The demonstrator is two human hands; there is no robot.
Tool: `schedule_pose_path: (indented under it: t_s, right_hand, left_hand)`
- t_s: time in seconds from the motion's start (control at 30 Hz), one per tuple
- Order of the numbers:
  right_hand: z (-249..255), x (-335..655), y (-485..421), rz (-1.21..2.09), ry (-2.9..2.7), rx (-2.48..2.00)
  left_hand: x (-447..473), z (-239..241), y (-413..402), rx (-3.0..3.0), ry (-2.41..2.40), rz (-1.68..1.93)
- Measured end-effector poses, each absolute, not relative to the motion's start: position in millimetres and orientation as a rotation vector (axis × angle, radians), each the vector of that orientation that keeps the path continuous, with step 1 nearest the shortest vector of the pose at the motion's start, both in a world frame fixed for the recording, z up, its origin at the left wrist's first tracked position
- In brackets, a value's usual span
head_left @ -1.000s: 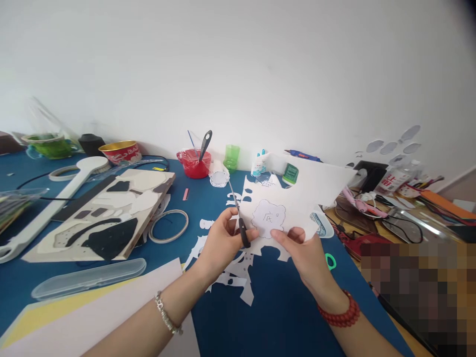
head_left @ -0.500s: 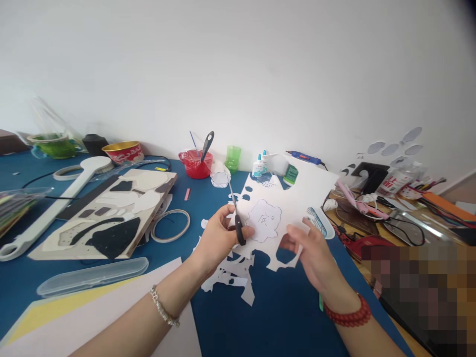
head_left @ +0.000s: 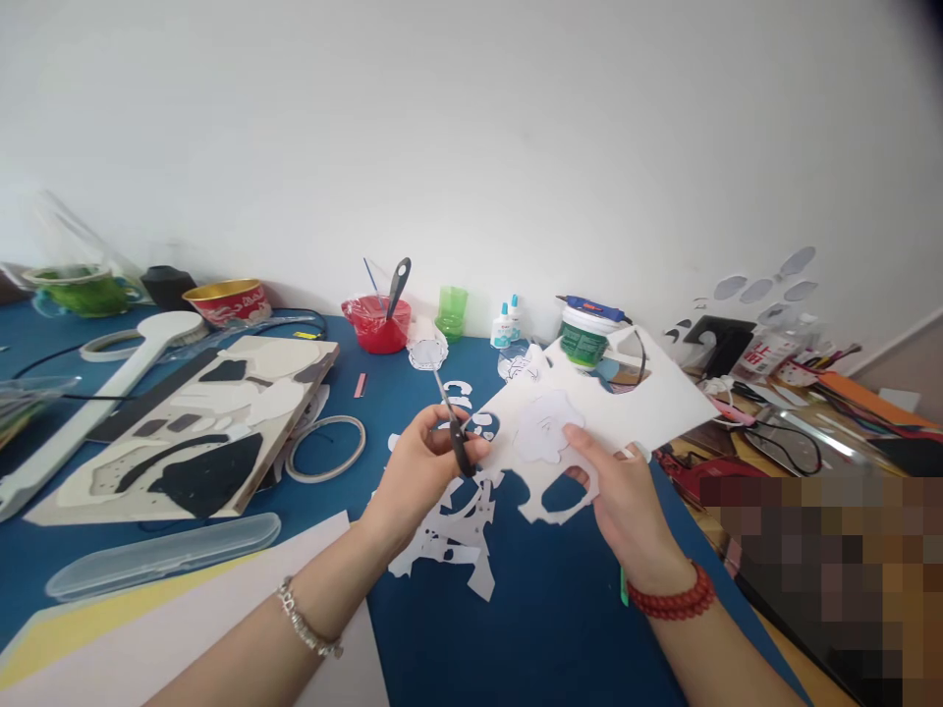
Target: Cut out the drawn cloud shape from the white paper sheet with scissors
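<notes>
My left hand (head_left: 423, 473) is closed on a pair of scissors (head_left: 458, 450) with dark handles, its blades pointing up and away. My right hand (head_left: 628, 491) grips a white paper sheet (head_left: 663, 388) with curved cut-outs, thumb on top and fingers behind. Beneath that thumb lies a pale scalloped shape (head_left: 541, 430) with pen marks; whether it is a separate piece, I cannot tell. The sheet is held above the table, tilted, its left edge near the scissors. Cut paper scraps (head_left: 449, 545) lie below my left hand.
On the blue table (head_left: 508, 638), a board with shape pieces (head_left: 257, 383), a tape roll (head_left: 324, 450) and a clear case (head_left: 166, 557) are at left. Behind stand a red bowl (head_left: 379, 324), glue bottles (head_left: 505, 324) and a green-white tub (head_left: 585, 334). Cluttered wooden surface at right.
The white sheet has turned clockwise and its far corner has swung right and down. My right hand's thumb has moved onto the scalloped shape. The scissors stay in my left hand.
</notes>
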State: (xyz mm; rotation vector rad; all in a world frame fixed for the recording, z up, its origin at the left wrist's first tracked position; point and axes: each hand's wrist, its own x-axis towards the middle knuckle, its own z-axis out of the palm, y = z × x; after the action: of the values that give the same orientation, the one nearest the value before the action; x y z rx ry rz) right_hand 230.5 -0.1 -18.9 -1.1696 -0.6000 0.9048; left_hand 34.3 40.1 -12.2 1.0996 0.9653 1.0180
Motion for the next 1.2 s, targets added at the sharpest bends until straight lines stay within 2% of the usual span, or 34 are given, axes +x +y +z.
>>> schedule_pose_path:
  t_s: [0.13,0.4,0.73,0.93,1.03,1.13,1.2]
  right_hand:
    - [-17,229,-2,0.860,-0.550,-1.091]
    - [-22,202,-10,1.072,-0.509,-0.967]
    - [-21,194,-18,1.080,-0.541,-1.087]
    - [-24,200,-16,1.291,-0.675,-0.869]
    - [-25,205,-18,1.291,-0.897,-1.009]
    - [-26,209,-22,1.078,-1.064,-1.433]
    - [-25,211,-22,1.008,-1.085,-1.516]
  left_hand:
    - [36,-16,38,1.050,0.981,1.049]
    - [54,-21,17,0.920,0.808,1.139]
    - [49,-18,22,0.866,0.854,1.239]
    - [45,-11,23,0.918,0.888,1.313]
    - [43,-9,24,0.960,0.910,1.344]
    - [43,-11,24,1.012,0.922,1.360]
    - [44,-13,23,1.051,0.923,1.363]
